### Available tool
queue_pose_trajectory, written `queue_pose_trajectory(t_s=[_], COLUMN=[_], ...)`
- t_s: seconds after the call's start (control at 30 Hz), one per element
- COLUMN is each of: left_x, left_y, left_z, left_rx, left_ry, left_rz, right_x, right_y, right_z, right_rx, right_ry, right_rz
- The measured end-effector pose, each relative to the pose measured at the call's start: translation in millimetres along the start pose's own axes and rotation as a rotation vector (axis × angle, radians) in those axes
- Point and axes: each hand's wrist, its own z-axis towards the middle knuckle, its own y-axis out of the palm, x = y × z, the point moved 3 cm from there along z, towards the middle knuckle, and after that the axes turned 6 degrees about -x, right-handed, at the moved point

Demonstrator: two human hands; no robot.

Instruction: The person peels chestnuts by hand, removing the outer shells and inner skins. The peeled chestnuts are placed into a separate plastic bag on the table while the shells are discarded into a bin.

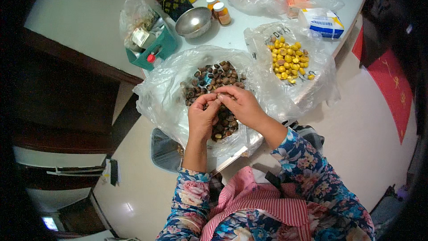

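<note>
Over a pile of brown chestnuts (225, 76) on a clear plastic bag (162, 87), my two hands meet fingertip to fingertip. My left hand (203, 118) pinches a small brown chestnut (218, 98), mostly hidden by the fingers. The thumb and forefinger of my right hand (243, 105) press on the same chestnut from the other side. To the right, peeled yellow chestnuts (290, 60) lie heaped on another plastic bag (258, 40), a few with bits of brown skin.
A metal bowl (193, 23) and two small orange jars (221, 14) stand behind the pile. At left is a green basket (165, 44) of odds and ends. A tissue pack (321, 23) sits at the table's right edge. Below the near edge stands a grey bin (162, 154).
</note>
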Motion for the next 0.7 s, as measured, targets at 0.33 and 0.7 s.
queue_pose_trajectory(t_s=[0.33, 0.7], left_x=[-6, -4], left_y=[-22, -21], left_z=[13, 9], left_rx=[-0.013, 0.033], left_ry=[0.079, 0.037], left_rz=[0.015, -0.378], right_x=[-4, -11], right_y=[19, 33], right_z=[17, 23], right_rx=[-0.011, -0.033], right_ry=[-0.105, -0.195], right_rz=[-0.299, -0.338])
